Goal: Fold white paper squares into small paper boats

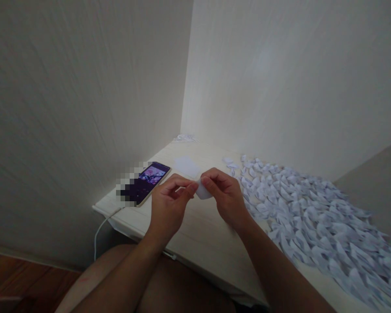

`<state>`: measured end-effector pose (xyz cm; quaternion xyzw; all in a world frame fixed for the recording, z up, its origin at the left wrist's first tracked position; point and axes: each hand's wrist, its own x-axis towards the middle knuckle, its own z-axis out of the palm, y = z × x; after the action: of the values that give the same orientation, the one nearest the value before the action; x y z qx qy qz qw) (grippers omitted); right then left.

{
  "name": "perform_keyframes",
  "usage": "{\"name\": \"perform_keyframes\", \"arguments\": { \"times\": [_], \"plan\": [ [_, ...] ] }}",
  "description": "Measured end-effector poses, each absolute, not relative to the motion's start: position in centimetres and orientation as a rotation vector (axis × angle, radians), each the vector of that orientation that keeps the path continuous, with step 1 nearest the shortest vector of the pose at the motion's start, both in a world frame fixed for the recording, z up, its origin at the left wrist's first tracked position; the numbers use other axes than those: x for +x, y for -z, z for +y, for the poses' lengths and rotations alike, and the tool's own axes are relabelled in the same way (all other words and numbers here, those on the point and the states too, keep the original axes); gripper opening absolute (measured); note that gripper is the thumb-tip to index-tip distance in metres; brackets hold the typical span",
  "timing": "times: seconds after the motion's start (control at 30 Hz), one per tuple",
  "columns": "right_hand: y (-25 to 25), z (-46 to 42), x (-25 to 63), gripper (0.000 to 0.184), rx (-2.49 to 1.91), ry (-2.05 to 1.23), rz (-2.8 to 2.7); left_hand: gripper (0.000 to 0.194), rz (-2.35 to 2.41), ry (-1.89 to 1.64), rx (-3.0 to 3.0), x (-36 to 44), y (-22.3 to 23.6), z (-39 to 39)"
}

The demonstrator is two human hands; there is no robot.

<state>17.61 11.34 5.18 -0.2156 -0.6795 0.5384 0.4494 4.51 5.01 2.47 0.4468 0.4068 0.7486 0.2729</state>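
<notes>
A small piece of white paper (203,192) is held up just above the table, between my two hands. My left hand (171,198) pinches its left edge with thumb and forefinger. From the other side, my right hand (224,191) grips it with the thumb lying across its front. The fingertips partly cover the paper, so any fold in it cannot be made out. Just behind my hands, flat white paper (186,165) lies on the table. Folded white paper pieces (289,204) in great number spread out to the right of my right hand.
A phone (153,176) with a lit screen, partly pixelated, lies at the table's left side. Its white cable (99,230) hangs over the edge. Walls (117,87) meet behind the pale table (208,234). A small whitish bundle (185,138) sits in the far corner.
</notes>
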Motion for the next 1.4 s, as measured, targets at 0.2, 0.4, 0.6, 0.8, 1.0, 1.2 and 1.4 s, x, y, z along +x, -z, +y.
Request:
{"name": "perform_keyframes", "arguments": {
  "times": [0.2, 0.4, 0.6, 0.8, 1.0, 1.2, 1.4],
  "plan": [
    [-5.2, 11.5, 17.7, 0.021, -0.555, -1.272, -1.723, 0.009, 1.165, -1.936, 1.198, 4.4, -3.0, 4.9],
    [-4.8, 11.8, 17.7, 0.022, -0.605, -1.268, -1.699, 0.017, 1.252, -1.86, 1.12, 4.8, -2.7, 5.2],
    [-5.2, 11.9, 18.0, 0.019, -0.649, -1.163, -1.813, 0.016, 1.259, -1.813, 1.186, 4.5, -2.2, 5.4],
    [-5.2, 12.1, 18.1, 0.019, -0.677, -1.106, -1.744, 0.021, 1.35, -1.684, 1.222, 5.0, -1.7, 5.6],
    [-5.0, 12.4, 18.2, 0.02, -0.75, -1.127, -1.632, 0.025, 1.363, -1.608, 1.249, 5.4, -1.4, 5.8],
    [-4.6, 12.7, 18.2, 0.024, -0.791, -1.175, -1.552, 0.027, 1.392, -1.614, 1.311, 5.7, -0.8, 5.8],
    [-4.4, 13.4, 18.3, 0.021, -0.816, -1.427, -1.302, 0.032, 1.309, -1.713, 1.543, 5.4, -0.9, 5.4]
  ]
}}
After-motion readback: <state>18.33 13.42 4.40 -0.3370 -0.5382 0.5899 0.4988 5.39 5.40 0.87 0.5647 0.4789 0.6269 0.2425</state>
